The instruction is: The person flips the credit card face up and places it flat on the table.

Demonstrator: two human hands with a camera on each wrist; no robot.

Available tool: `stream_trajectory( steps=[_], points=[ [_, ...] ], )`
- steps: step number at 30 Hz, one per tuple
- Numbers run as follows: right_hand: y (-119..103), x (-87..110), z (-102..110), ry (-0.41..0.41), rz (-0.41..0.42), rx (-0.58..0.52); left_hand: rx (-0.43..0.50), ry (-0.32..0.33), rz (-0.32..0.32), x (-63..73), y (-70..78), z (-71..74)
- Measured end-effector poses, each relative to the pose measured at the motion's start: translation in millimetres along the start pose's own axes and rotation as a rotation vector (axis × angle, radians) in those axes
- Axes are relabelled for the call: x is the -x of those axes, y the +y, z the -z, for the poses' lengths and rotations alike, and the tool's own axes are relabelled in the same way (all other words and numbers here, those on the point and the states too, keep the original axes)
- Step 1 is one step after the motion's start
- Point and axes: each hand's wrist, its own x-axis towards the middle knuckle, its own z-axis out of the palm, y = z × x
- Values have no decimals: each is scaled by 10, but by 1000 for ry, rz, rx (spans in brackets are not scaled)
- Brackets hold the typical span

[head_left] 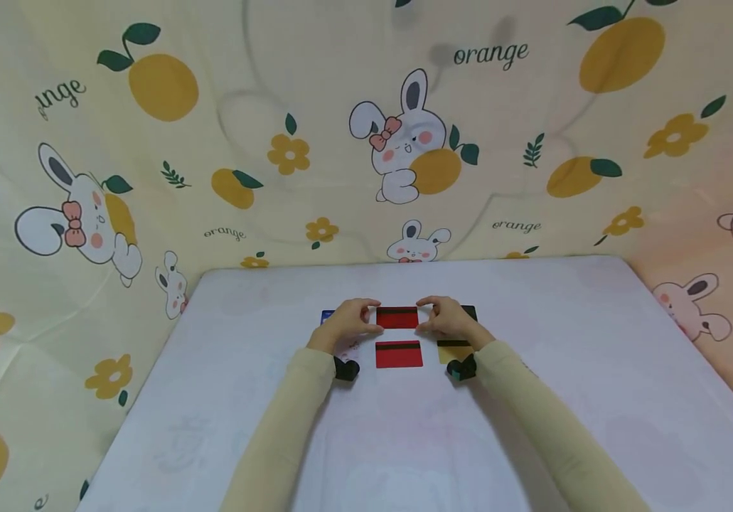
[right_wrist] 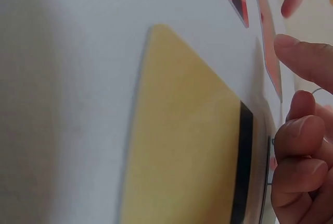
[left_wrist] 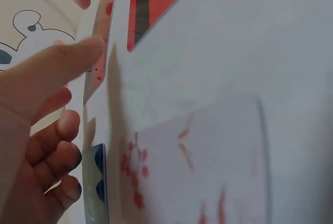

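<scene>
My left hand (head_left: 347,320) and right hand (head_left: 449,318) face each other at the two short ends of a red card (head_left: 397,319) with a dark stripe. Each hand grips its end between thumb and index finger; in the left wrist view the thumb (left_wrist: 86,52) lies against the card's edge, and a shadow shows beside it. Closer to me lies a second red striped card (head_left: 399,357). A white card with red blossoms (left_wrist: 208,156) lies under my left forearm's side, and a gold striped card (right_wrist: 182,146) by my right wrist.
A blue card (head_left: 325,315) is mostly hidden behind my left hand. A dark card (head_left: 471,311) shows past my right hand. Black wrist cameras (head_left: 345,369) sit on both wrists. The white table (head_left: 244,427) ends at a printed curtain (head_left: 315,192) behind.
</scene>
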Motion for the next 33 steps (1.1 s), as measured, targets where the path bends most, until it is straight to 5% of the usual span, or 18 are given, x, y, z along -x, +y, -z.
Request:
stream_trajectory(
  steps=[33],
  points=[
    [-20,-124,9,-21,-65,41,69,-9,107,-22,8,-17]
  ],
)
